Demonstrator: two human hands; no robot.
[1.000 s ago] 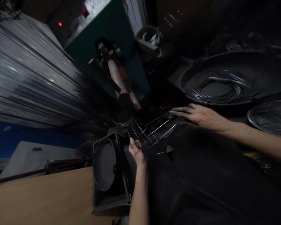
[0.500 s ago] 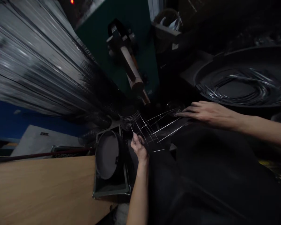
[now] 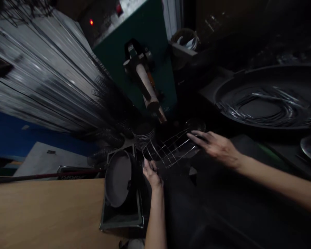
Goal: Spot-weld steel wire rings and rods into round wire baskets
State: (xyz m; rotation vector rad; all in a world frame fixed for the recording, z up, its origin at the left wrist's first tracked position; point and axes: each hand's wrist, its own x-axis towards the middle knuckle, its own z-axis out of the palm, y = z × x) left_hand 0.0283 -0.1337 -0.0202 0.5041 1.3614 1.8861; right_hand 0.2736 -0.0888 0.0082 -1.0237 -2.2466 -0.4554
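Nearest, my left hand (image 3: pixel 152 174) is closed, pinching a corner of the welded wire grid (image 3: pixel 171 148); my right hand (image 3: pixel 215 147) is open at the grid's right end (touching or not, I can't tell). Farther right, a wide dark pan (image 3: pixel 264 77) holds coiled wire (image 3: pixel 259 107).

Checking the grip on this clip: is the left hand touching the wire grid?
Touching. The head view shows the left hand pinching a wire end of the wire grid between its fingers.
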